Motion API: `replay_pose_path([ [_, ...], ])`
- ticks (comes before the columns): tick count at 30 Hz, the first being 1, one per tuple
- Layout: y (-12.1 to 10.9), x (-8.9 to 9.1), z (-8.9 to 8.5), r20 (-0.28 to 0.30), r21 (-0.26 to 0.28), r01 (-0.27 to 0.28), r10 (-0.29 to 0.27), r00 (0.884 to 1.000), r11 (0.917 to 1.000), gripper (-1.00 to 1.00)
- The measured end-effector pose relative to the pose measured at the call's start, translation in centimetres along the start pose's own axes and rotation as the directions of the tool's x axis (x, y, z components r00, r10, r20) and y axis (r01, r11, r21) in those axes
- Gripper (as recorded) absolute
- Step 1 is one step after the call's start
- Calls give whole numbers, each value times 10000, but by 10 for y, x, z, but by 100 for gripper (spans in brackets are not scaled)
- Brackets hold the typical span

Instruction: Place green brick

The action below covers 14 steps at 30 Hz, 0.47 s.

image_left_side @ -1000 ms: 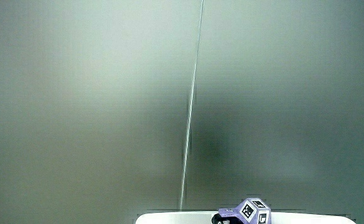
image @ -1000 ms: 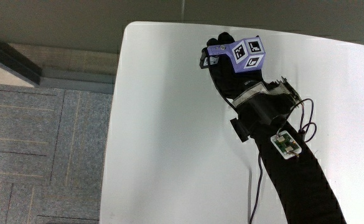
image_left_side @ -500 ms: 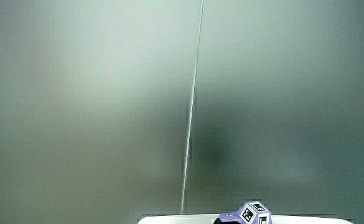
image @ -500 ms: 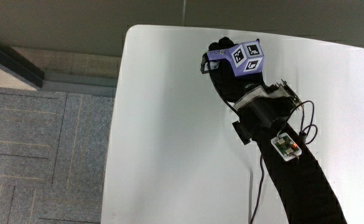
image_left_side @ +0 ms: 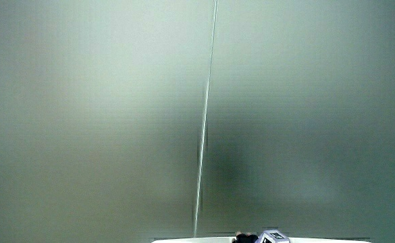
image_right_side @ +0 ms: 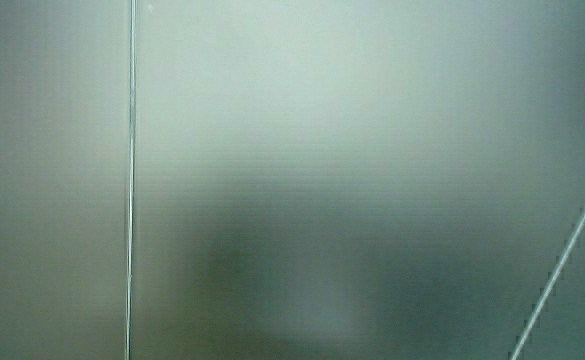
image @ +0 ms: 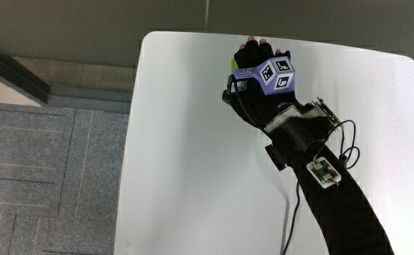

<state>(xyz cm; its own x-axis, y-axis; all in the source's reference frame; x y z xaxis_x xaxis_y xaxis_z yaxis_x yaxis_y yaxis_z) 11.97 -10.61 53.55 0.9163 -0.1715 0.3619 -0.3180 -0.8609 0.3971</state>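
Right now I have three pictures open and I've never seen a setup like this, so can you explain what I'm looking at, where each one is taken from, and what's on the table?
There is no machine here. It is a person's hand in a black glove, with a small patterned cube fixed on its back, probably so the hand can be tracked. A small circuit board with wires sits on the forearm.

The main view looks straight down on a white table. The side views show mostly a pale wall; in a side view only the cube peeks up.

The hand lies near the table's edge farthest from the person. A sliver of green shows beside it, likely the green brick. Whether the fingers grip it is hidden. Nothing else on the table is visible.
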Motion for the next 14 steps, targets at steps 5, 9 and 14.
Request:
replay_pose_path([
  [5,-1,1,-1,-139,-47,-130,130,9998,9999,-100],
  [9,-2,2,-2,-129,-27,-139,138,9998,9999,-100],
  [14,-6,7,0,-209,151,-201,204,9996,9997,-100],
])
